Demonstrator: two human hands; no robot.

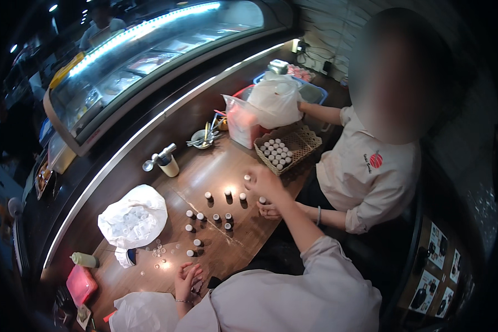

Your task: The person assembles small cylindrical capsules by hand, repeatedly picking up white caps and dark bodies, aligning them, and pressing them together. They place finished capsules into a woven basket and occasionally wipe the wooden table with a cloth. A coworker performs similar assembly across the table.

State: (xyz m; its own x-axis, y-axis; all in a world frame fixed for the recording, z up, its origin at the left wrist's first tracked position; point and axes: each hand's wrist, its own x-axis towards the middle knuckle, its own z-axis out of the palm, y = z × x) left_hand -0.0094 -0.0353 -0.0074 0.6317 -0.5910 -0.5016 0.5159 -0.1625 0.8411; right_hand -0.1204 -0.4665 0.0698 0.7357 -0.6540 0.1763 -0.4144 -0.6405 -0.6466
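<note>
Over the glossy wooden table (pixel 196 174), the right hand (pixel 264 185) is pinching a round white-capped bottle (pixel 247 177); the left hand (pixel 188 281) is curling at near left, its hold I cannot tell.

A crowded wooden table (pixel 205 167)

The top is brown wood with a pale line running across it (light leaves a few bright patches there). Small dark bottles (pixel 209 198) stand upright around the middle, most with white tops, some close together and others well apart. Left of them lies an open white bag (pixel 157 202), with little clear pieces (pixel 161 251) scattered near it. Toward the near left corner are a squeeze bottle (pixel 87 260), a pink container (pixel 82 285) and a plastic bag (pixel 144 312). Along the back stand a pale cup (pixel 171 168) and a bowl (pixel 202 142). At the far right sit a reddish bag (pixel 243 124), a woven basket (pixel 305 147) and a blue-rimmed tub (pixel 320 95).
</note>
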